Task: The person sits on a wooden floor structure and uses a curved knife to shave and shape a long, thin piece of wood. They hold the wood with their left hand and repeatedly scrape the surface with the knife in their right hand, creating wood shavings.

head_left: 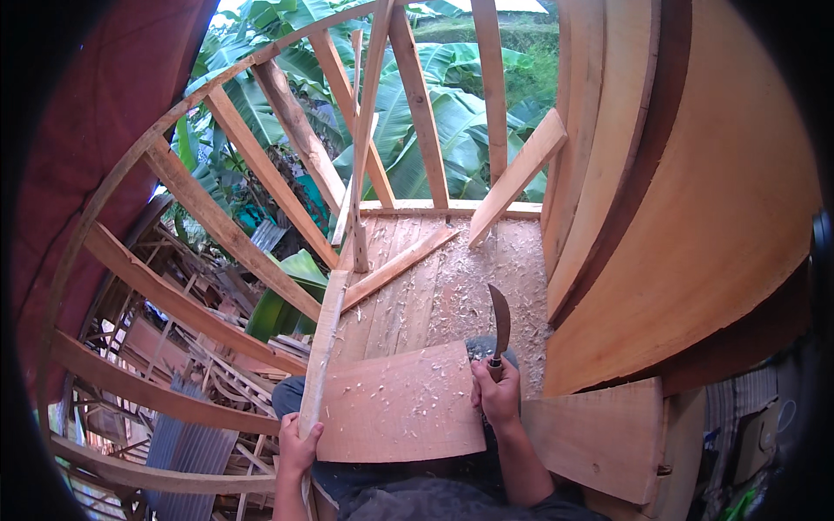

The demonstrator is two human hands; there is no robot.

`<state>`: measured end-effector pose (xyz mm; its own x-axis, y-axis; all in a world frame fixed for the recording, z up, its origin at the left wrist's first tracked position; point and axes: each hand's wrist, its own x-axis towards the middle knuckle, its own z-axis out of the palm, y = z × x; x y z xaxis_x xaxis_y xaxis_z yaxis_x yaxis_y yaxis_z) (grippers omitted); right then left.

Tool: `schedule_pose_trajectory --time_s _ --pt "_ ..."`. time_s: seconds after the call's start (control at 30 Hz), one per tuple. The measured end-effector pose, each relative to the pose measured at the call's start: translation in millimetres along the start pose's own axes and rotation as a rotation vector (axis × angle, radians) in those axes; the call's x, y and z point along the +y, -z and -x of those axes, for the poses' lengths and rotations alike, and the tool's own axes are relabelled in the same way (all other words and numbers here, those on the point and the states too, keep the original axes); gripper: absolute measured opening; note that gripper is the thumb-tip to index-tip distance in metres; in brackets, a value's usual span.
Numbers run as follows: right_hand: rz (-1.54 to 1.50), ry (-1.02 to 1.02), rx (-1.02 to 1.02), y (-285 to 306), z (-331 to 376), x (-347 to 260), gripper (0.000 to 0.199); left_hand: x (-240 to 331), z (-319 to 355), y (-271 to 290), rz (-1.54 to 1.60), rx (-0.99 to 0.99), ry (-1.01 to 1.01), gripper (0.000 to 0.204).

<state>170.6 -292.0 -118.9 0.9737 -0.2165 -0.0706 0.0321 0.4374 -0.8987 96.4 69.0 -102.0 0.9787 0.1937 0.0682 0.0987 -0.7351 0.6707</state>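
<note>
My left hand [298, 445] is closed around the near part of a long pale wooden strip [327, 337], which slants away from me along the left edge of a board. In my right hand [498, 392] is a knife [500, 321] with a dark curved blade pointing up and a short handle, mostly covered by my fingers. Across my lap lies the wide wooden board [395, 408], sprinkled with curled shavings. The blade stands beyond the board's right end, apart from the strip.
Shavings cover the plank floor [417, 295] ahead. Upright wooden slats [419, 104] form a railing in front and to the left. A loose batten [400, 269] lies on the floor, and another piece [519, 174] leans at the railing. Large curved boards [695, 191] stand at right.
</note>
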Motion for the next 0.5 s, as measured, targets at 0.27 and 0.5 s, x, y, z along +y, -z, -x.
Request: schedule_pose_trajectory --time_s 0.27,0.5 --pt "0.052 -0.11 -0.035 1 -5 10 0.022 -12 2 -18 0.645 0.191 0.25 0.049" --pt "0.029 -0.123 -0.076 6 -8 18 0.018 -20 -1 -16 0.508 0.161 0.163 0.05"
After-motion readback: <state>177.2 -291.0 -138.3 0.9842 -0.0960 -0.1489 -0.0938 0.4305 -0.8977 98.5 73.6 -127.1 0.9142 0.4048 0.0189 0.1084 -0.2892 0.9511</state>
